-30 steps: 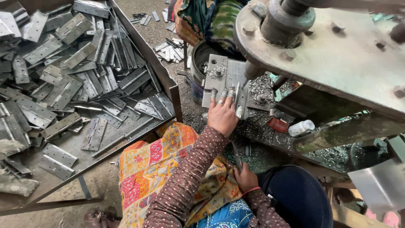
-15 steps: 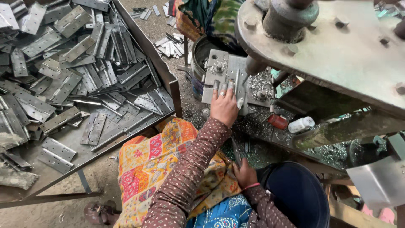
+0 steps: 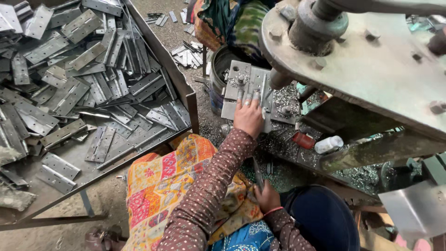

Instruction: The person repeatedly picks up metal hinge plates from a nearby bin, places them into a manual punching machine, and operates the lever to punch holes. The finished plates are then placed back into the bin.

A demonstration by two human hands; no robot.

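Right hand (image 3: pixel 268 197): low in the view, at about 6 o'clock; grip clenched round a thin metal strip (image 3: pixel 258 173) that sticks up toward 12 o'clock.
Left hand (image 3: pixel 248 116): arm stretched toward 12 o'clock; grip released, fingers (image 3: pixel 247 99) spread flat on the hinge (image 3: pixel 245 88).
Hinge: a grey metal plate with holes, lying flat on the press bed under the palm, near the centre of the view.
Cloth (image 3: pixel 167 181): patchwork in orange, yellow and pink, at 7 o'clock of the left hand, under the sleeve.
Shavings (image 3: pixel 278 144): metal chips scattered at 4 o'clock of the hinge, with a red cap (image 3: pixel 303 140) and a white bottle (image 3: pixel 328 144) among them.
Press (image 3: pixel 371 60): heavy grey plate with bolts, overhanging at 2 o'clock, hiding the bed's far side.
Tray (image 3: pixel 186 93): at 9 to 10 o'clock, heaped with grey hinges (image 3: pixel 69 83).
Bucket (image 3: pixel 216 79): just at 10 o'clock of the hinge.
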